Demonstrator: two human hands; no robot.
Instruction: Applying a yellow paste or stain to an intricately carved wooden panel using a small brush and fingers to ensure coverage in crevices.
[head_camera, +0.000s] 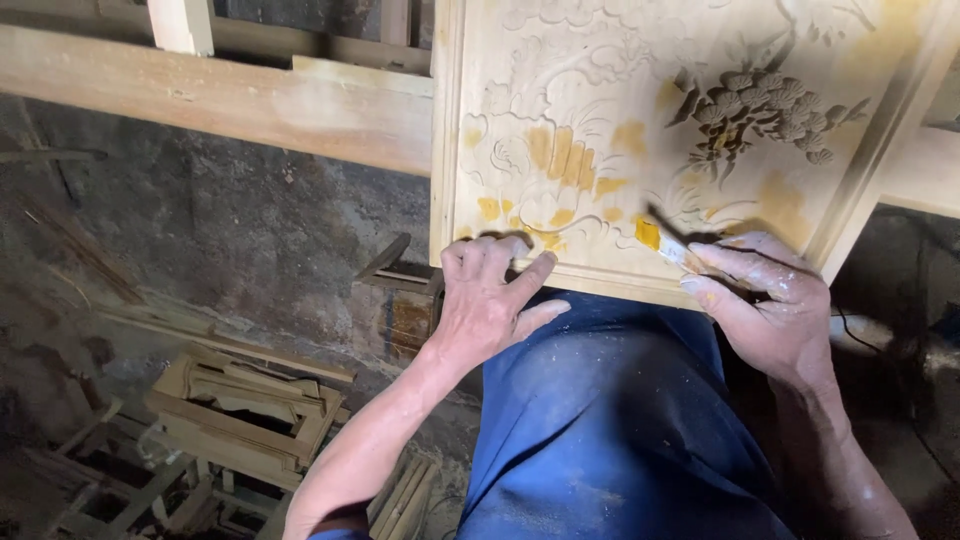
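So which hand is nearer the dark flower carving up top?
Right. The right hand sits below the flower carving, holding a brush; the left hand grips the panel's bottom edge, farther left.

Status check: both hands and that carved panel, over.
Left hand grips carved panel lower edge. Right hand holds brush, yellow tip on the carving. Nothing blocking.
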